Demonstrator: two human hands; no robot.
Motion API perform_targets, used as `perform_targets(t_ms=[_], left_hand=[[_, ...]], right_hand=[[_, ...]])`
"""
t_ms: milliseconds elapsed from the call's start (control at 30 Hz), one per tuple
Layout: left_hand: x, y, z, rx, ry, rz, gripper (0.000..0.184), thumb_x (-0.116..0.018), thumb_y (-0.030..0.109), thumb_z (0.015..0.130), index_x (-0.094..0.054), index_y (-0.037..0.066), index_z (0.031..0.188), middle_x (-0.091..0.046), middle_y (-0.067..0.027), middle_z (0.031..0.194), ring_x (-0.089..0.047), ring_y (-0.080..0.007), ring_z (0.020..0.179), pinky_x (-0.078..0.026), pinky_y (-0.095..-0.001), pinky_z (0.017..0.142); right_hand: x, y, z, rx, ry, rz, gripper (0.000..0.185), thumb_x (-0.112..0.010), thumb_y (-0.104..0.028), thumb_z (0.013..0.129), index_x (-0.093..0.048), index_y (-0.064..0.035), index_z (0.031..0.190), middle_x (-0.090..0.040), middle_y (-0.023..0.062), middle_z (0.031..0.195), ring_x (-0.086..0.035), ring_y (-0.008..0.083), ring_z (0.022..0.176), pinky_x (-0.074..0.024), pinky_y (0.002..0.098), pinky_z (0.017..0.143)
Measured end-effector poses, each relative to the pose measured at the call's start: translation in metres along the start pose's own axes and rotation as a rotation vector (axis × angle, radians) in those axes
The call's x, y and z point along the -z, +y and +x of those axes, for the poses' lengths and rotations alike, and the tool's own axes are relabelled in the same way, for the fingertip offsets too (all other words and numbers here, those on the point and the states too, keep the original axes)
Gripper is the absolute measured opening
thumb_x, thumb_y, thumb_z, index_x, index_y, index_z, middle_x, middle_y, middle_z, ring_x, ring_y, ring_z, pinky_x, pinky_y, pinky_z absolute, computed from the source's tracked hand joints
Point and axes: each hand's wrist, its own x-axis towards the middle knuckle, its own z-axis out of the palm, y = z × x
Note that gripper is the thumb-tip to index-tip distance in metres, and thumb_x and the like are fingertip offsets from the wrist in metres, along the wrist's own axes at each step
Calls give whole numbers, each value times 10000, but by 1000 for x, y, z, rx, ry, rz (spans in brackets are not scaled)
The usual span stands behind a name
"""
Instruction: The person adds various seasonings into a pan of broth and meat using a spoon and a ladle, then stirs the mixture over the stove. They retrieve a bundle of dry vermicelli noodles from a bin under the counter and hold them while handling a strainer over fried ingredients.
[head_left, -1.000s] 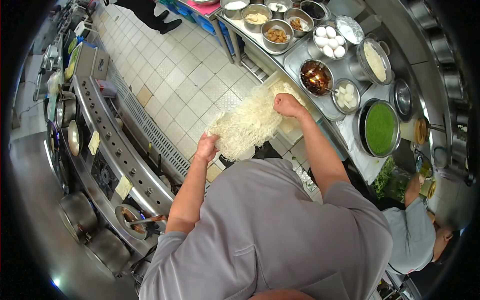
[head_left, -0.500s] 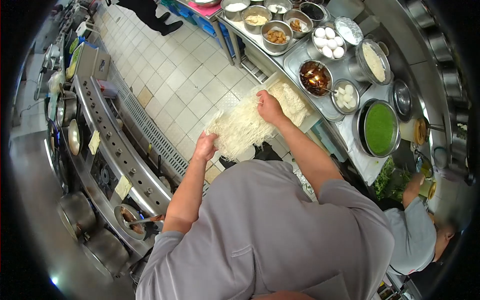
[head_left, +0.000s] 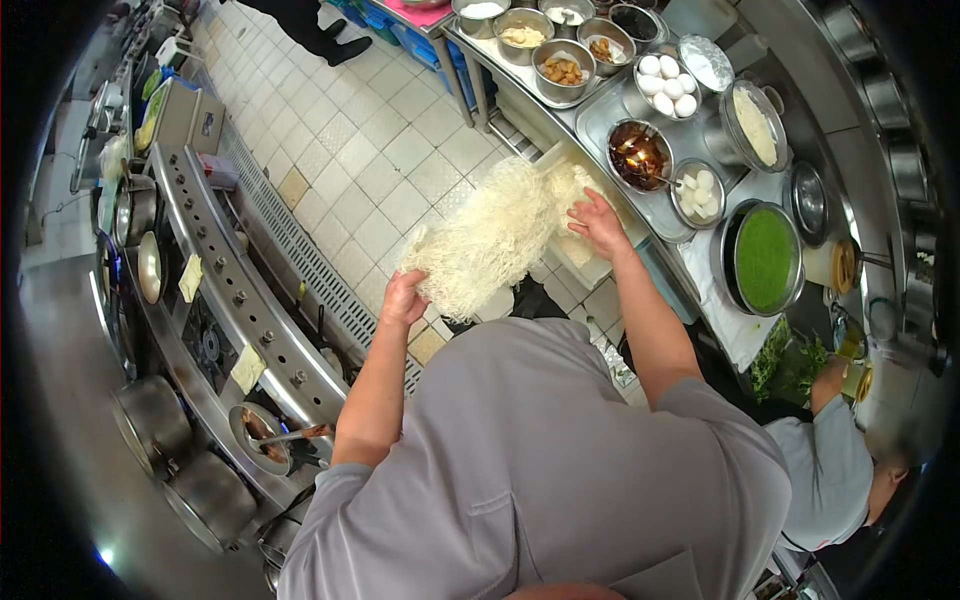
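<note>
A large loose tangle of thin pale noodles [head_left: 480,240] hangs in front of my body. My left hand [head_left: 405,297] is closed on its left end. My right hand [head_left: 600,222] has its fingers apart over more noodles in a pale open container [head_left: 600,272] below the counter edge. Whether those fingertips touch the noodles I cannot tell. The far end of the tangle reaches the container's rim.
On the right counter stand a bowl of dark sauce [head_left: 640,155], white eggs [head_left: 667,85] and a bowl of green paste [head_left: 765,258]. A stove [head_left: 210,340] runs along the left. Another person [head_left: 825,470] works at lower right; someone's legs [head_left: 300,25] show at the top.
My right hand has let go of the noodle tangle and moved right, over the container. The tangle now hangs from my left hand and spreads farther up.
</note>
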Motion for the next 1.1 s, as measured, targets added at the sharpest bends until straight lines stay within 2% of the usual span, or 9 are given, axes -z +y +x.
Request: perform_targets(t_ms=[233, 367, 467, 567, 600, 700, 833, 900, 1100], left_hand=[[24, 25, -13, -63, 50, -99, 423, -571, 55, 855, -548, -27, 1270, -647, -151, 1208, -621, -321, 1123, -489, -478, 991], [19, 37, -35, -158, 94, -198, 436, -567, 55, 858, -543, -20, 1286, -638, -152, 1241, -608, -328, 1156, -461, -489, 1038], [22, 42, -48, -204, 92, -251, 477, -548, 63, 867, -509, -7, 1337, -604, -158, 1312, -563, -344, 1231, -413, -521, 1092], [24, 45, -64, -228, 94, -268, 530, -536, 63, 869, -461, -5, 1389, -554, -164, 1379, -516, -357, 1285, -381, -534, 1117], [31, 43, -66, -236, 139, -276, 573, -535, 66, 872, -418, -4, 1428, -509, -170, 1429, -478, -363, 1323, -359, -535, 1135], [25, 45, -82, -291, 119, -292, 581, -530, 64, 872, -409, -2, 1437, -510, -179, 1425, -482, -363, 1321, -365, -533, 1129], [31, 41, -98, -335, 102, -314, 604, -540, 75, 867, -392, -4, 1447, -497, -183, 1438, -469, -369, 1334, -359, -543, 1132], [35, 38, -104, -325, 101, -322, 595, -541, 90, 874, -404, 14, 1448, -495, -170, 1446, -463, -364, 1341, -348, -544, 1141], [51, 26, -111, -338, 145, -338, 598, -543, 90, 875, -391, -12, 1444, -503, -188, 1428, -479, -371, 1323, -376, -550, 1120]], right_hand=[[52, 43, 17, 60, 494, -728, 481, -536, -4, 863, -495, -26, 1341, -604, 187, 1225, -615, 293, 1102, -533, 451, 914], [51, 35, 29, -467, 441, 168, 467, -478, -4, 902, -490, -43, 1367, -553, 181, 1343, -593, 241, 1145, -443, 499, 990], [49, 25, 44, -142, 237, 228, 499, -519, -61, 903, -491, -74, 1401, -490, 121, 1450, -559, 294, 1165, -445, 575, 946], [38, 7, 27, -81, 196, -49, 462, -472, -33, 931, -524, -80, 1387, -534, 131, 1416, -612, 246, 1137, -420, 481, 1043], [86, 81, 81, 146, 267, -424, 439, -511, -92, 903, -575, -44, 1334, -601, 174, 1331, -623, 278, 1138, -432, 412, 1028], [81, 67, 60, 109, 631, -999, 544, -537, -88, 834, -540, -10, 1372, -567, 207, 1370, -511, 323, 1290, -399, 334, 1045], [100, 86, 105, -169, 523, -876, 431, -543, -205, 848, -632, 111, 1127, -646, 252, 1205, -632, 370, 1083, -484, 429, 956], [129, 139, 153, -86, 545, -541, 374, -566, -197, 891, -627, 51, 1164, -668, 196, 1175, -641, 366, 1049, -481, 458, 965], [61, 48, 93, -178, 209, 390, 241, -592, -164, 969, -560, -96, 1198, -612, 142, 1222, -595, 349, 1145, -457, 539, 1020]])
